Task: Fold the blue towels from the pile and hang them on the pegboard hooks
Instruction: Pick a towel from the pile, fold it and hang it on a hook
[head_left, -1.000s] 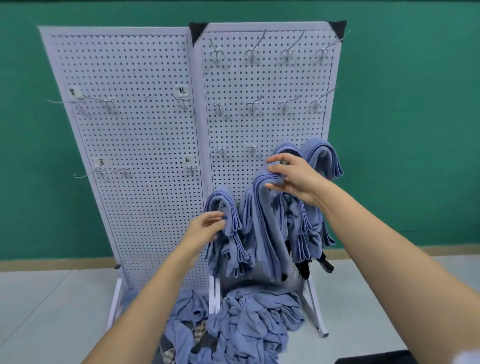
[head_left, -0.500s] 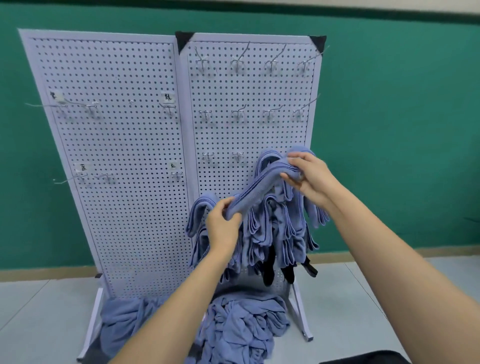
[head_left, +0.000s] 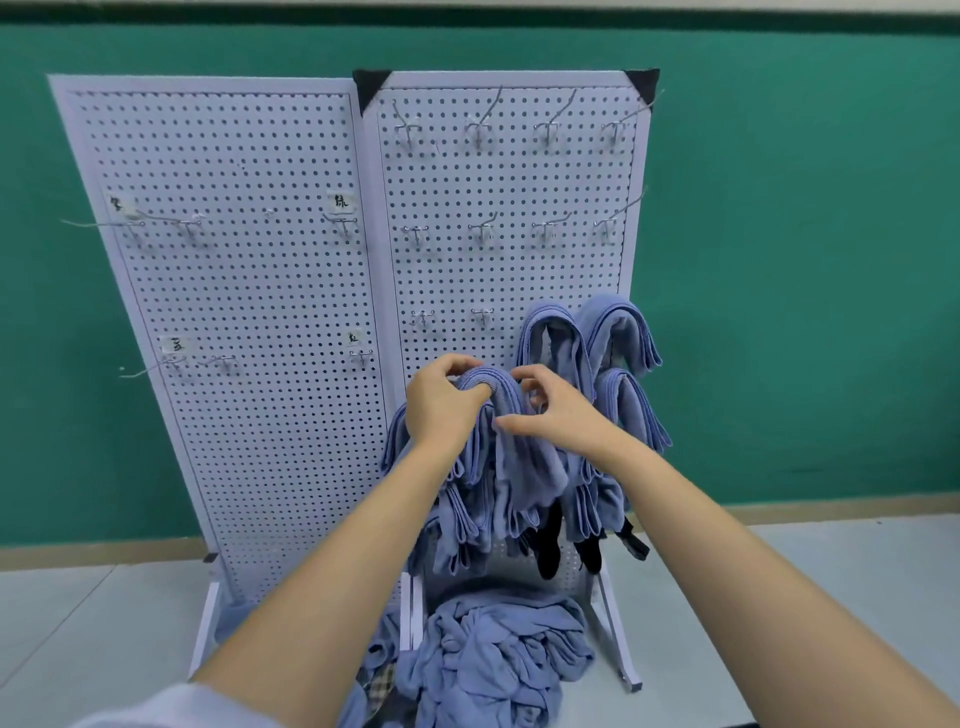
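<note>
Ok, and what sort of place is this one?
Probably a staged indoor training or recording room, not a home: two freestanding white pegboards with labelled hooks stand before a plain green wall, blue towels piled on the pale floor.

The pale floor (head_left: 831, 597) carries two white pegboard stands (head_left: 249, 364) set side by side, and a crumpled pile of blue towels (head_left: 498, 654) lies heaped at their feet.

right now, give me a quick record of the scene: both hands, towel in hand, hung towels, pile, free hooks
left hand: grips the top bend of the folded towel
right hand: touches the same towel, grip unclear
hung towels: draped low on the right pegboard
pile: crumpled at that pegboard's foot
bare hooks: top two rows of that board
</note>
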